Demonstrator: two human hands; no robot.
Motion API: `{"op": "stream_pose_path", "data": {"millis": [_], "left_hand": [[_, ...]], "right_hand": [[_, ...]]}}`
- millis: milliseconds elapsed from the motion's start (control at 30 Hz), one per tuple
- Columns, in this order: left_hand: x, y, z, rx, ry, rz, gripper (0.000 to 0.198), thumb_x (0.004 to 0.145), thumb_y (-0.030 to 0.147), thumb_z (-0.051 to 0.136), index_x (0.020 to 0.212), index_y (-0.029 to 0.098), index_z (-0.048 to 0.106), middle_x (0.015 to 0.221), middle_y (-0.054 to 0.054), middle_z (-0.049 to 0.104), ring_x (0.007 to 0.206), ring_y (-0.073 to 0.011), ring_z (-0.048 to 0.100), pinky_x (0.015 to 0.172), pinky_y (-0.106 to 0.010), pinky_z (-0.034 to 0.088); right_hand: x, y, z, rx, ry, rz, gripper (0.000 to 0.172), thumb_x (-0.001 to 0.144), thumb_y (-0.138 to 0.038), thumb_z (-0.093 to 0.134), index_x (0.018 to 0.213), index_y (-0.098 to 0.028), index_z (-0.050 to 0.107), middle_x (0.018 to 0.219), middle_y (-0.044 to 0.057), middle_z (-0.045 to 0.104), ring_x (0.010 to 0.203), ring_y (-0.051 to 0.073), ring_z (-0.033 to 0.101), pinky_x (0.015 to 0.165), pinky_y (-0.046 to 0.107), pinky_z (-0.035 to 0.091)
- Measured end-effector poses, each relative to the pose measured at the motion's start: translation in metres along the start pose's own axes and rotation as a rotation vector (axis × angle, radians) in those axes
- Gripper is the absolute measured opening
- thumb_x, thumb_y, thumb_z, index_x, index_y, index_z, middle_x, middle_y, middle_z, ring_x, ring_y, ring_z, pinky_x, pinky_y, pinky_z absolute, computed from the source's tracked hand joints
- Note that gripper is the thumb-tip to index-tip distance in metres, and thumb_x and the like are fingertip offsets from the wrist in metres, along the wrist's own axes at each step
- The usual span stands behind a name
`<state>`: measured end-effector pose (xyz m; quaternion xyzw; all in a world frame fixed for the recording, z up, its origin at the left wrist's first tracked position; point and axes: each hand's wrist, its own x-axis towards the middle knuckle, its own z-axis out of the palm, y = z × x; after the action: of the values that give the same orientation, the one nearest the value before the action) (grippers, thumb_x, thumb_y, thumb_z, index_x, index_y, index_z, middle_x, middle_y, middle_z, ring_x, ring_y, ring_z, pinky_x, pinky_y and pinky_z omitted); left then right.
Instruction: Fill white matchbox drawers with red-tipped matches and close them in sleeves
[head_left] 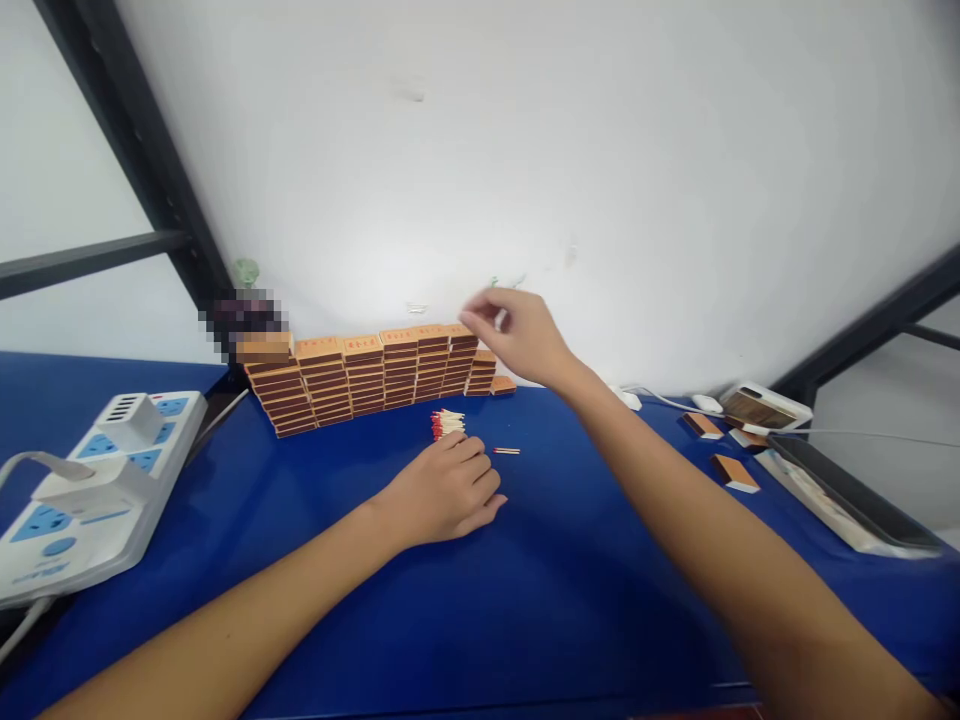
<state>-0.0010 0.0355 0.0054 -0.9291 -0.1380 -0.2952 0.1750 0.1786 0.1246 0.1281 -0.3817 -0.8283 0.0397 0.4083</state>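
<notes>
My left hand [450,488] rests on the blue table top with its fingers curled under, and its palm is hidden. Just beyond its knuckles lies a small pile of red-headed matches [448,423]. Two loose matches [507,451] lie to its right. My right hand [517,330] is raised, thumb and forefinger pinched together, beside the top right of a wall of stacked matchboxes [367,378]. Its fingertips are slightly blurred, and I cannot make out anything between them or tell whether they touch the top box. A single matchbox [504,385] lies at the stack's right end.
A white power strip [161,470] with plugs and cords lies at the left. On the right are several loose matchboxes [735,473], a white device [769,405] and a dark flat tablet-like object [851,490]. A white wall [600,170] rises behind the stack.
</notes>
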Motion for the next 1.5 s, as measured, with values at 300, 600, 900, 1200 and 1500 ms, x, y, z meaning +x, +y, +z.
{"op": "stream_pose_path", "data": {"millis": [300, 600, 900, 1200, 1500], "left_hand": [[-0.001, -0.013, -0.008, 0.012, 0.000, -0.037, 0.026, 0.107, 0.031, 0.058, 0.090, 0.017, 0.070, 0.082, -0.007, 0.073, 0.090, -0.0238, 0.068, 0.087, -0.040, 0.054], [-0.003, -0.029, -0.017, 0.000, -0.010, -0.079, 0.018, 0.105, 0.028, 0.062, 0.095, 0.016, 0.071, 0.089, -0.008, 0.074, 0.090, -0.0240, 0.069, 0.084, -0.038, 0.054], [-0.005, -0.041, -0.025, 0.021, 0.000, -0.142, 0.021, 0.104, 0.027, 0.062, 0.085, 0.018, 0.069, 0.086, -0.007, 0.072, 0.085, -0.0229, 0.065, 0.078, -0.038, 0.051], [-0.001, -0.031, -0.028, -0.050, -0.069, -0.183, 0.027, 0.100, 0.044, 0.069, 0.099, 0.017, 0.071, 0.092, -0.008, 0.072, 0.091, -0.0252, 0.066, 0.081, -0.040, 0.056], [-0.002, -0.016, -0.019, -0.196, -0.146, -0.218, 0.044, 0.089, 0.046, 0.079, 0.122, 0.018, 0.073, 0.144, -0.019, 0.065, 0.144, -0.0426, 0.053, 0.115, -0.063, 0.049]], "right_hand": [[-0.099, 0.107, -0.013, -0.276, -0.208, 0.466, 0.026, 0.095, -0.036, 0.067, 0.106, -0.015, 0.076, 0.085, 0.006, 0.073, 0.076, 0.018, 0.063, 0.072, 0.030, 0.046], [-0.121, 0.151, -0.056, -0.546, -0.187, 0.638, 0.017, 0.094, -0.027, 0.071, 0.105, -0.018, 0.078, 0.102, 0.013, 0.075, 0.091, 0.025, 0.067, 0.081, 0.035, 0.045], [-0.140, 0.154, -0.094, -0.565, -0.189, 0.558, 0.012, 0.093, -0.026, 0.071, 0.098, -0.018, 0.077, 0.101, 0.014, 0.069, 0.086, 0.025, 0.062, 0.079, 0.037, 0.047], [-0.154, 0.015, -0.030, 0.003, -0.479, 0.106, 0.009, 0.101, -0.025, 0.068, 0.105, -0.022, 0.076, 0.095, 0.004, 0.066, 0.079, 0.018, 0.063, 0.073, 0.032, 0.049], [-0.157, 0.023, -0.024, 0.065, -0.446, 0.204, 0.018, 0.097, -0.039, 0.077, 0.107, -0.024, 0.076, 0.093, 0.002, 0.066, 0.077, 0.017, 0.061, 0.071, 0.033, 0.051]]}}
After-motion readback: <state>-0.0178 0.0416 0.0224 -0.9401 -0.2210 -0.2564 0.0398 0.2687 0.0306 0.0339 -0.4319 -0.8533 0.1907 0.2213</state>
